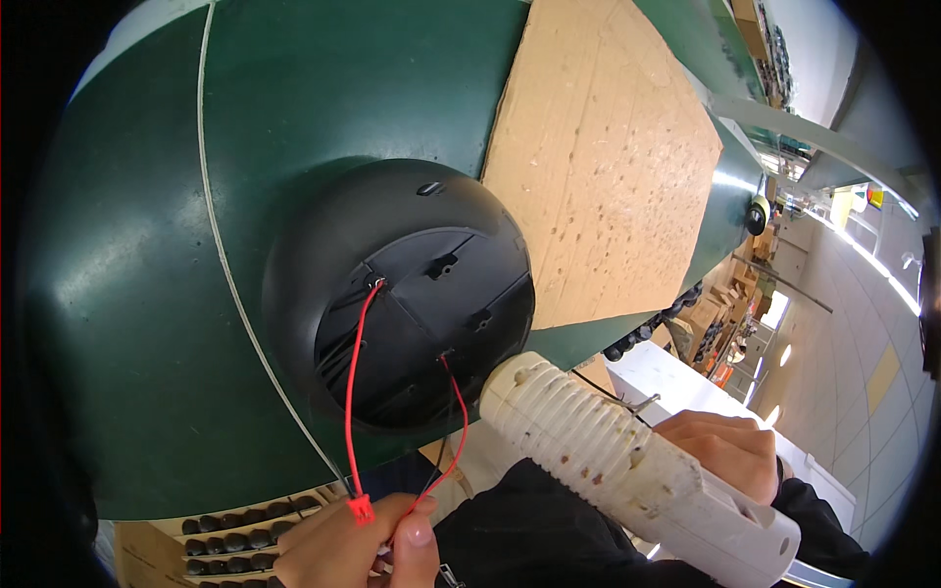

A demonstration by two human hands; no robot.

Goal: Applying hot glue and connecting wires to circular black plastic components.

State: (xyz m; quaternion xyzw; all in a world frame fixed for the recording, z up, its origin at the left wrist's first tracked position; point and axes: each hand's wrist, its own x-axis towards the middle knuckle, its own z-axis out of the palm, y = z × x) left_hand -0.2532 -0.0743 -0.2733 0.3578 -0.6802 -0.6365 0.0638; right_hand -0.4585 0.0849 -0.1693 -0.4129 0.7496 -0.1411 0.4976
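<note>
A round black plastic housing lies on the green worktop with its hollow side up. Two wire runs come out of it: a thick red wire and a thinner red wire beside a black one. My left hand pinches the wire ends below the housing, where a small red connector shows at the fingers. Right of the housing, a stained white tool with a ribbed end crosses in front of my right hand. That hand is curled closed, its grip partly hidden; a thin dark rod or cord leads toward it.
A brown cardboard sheet covers the worktop behind and right of the housing. A pale cord runs across the left side. Rows of black round parts sit below the near edge. Boxes stand farther right.
</note>
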